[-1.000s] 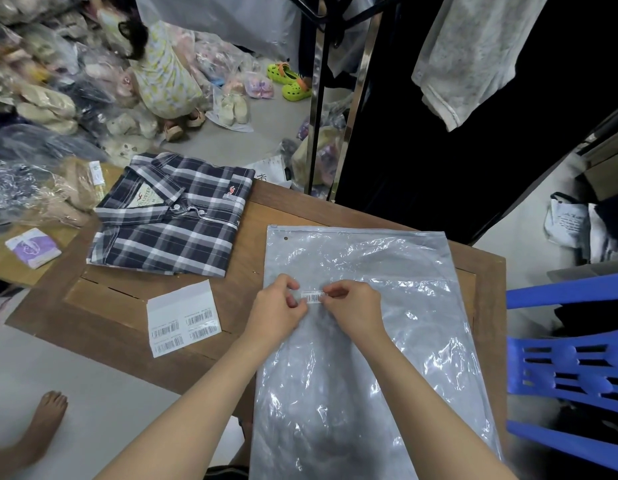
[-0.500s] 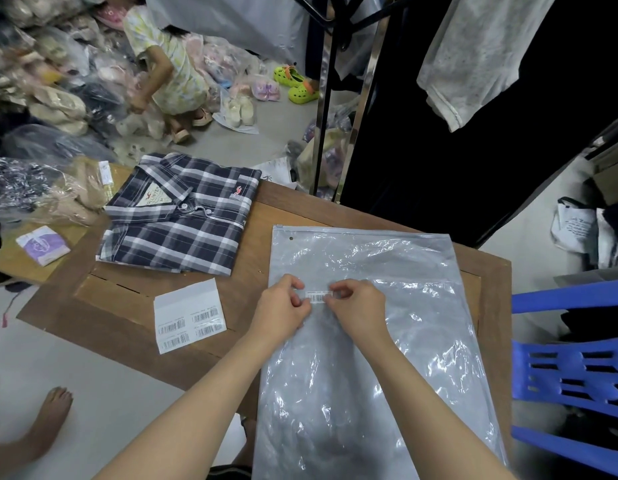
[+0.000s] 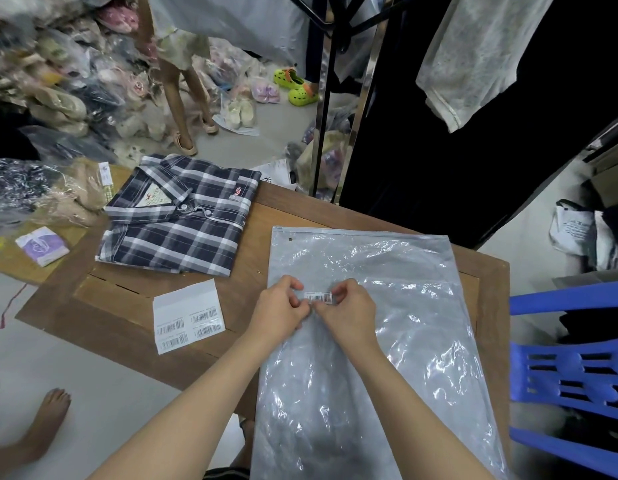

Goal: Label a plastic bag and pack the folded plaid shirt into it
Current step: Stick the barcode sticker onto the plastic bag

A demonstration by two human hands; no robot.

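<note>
From overhead: both hands meet on the plastic bag (image 3: 387, 323), left hand (image 3: 278, 311) and right hand (image 3: 349, 313) pinching the barcode label (image 3: 319, 298) flat against it. Plaid shirt (image 3: 177, 216) lies folded left of the bag, sticker sheet (image 3: 188, 320) between.

bare table (image 3: 252, 237) between plaid shirt (image 3: 183, 220) and plastic bag (image 3: 387, 341), label sheet (image 3: 188, 318) nearer
</note>
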